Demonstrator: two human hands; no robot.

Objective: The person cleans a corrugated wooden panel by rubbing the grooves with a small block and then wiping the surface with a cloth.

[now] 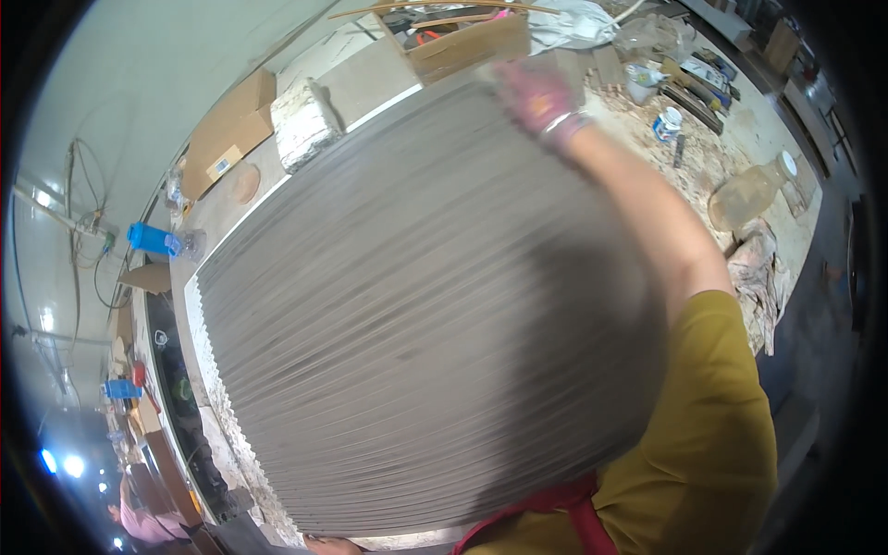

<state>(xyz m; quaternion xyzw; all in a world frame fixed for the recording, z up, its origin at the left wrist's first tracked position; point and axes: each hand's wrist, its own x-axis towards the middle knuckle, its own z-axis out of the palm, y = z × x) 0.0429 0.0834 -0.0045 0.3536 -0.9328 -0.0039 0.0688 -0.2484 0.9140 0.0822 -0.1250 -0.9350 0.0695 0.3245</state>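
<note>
A large grey panel [398, 305] with many fine ridges or stripes lies in front of me and fills most of the view. My right hand [538, 100], in a pinkish-red glove, reaches to the panel's far right corner. Motion smears its fingers, so whether it holds anything cannot be made out. Just a small part of my left hand [333, 547] shows at the lower edge, beside the panel's near left corner; most of its fingers are hidden. White, jagged material [215, 356] runs along the panel's left edge.
Beyond the panel are a white block [303, 125], a cardboard box [227, 139] and an open carton [470, 46]. A blue bottle [153, 239] lies left. On the dusty right side are a cloudy jar [751, 192], a small bottle [667, 124] and a rag [757, 277]. Another person [148, 518] is far left.
</note>
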